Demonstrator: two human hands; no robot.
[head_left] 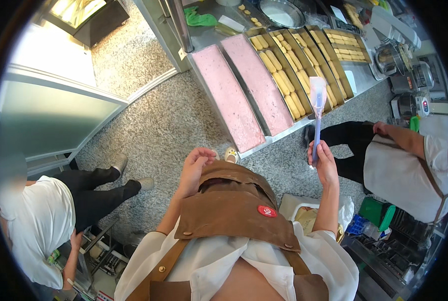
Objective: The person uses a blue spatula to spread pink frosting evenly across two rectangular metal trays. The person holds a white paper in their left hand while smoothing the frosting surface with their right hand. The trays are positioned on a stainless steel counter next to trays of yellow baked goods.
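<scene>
My right hand (325,159) grips the lavender handle of a spatula (318,113), held upright with pink cream smeared over its blade. The blade appears in front of the long trays of ladyfingers (284,83); from this view I cannot tell whether it touches them. In front of my brown apron, my left hand (196,168) is loosely closed, thumb against curled fingers, and nothing shows in it. Two long trays of smooth pink cream, the left one (226,95) and the right one (258,83), lie side by side at the counter's left end.
A metal bowl (282,12) and a green cloth (200,17) are at the counter's back. One person in white (38,220) stands at left, another in an apron (399,170) at right. A stand mixer (392,57) sits far right. A metal post (179,25) rises by the counter.
</scene>
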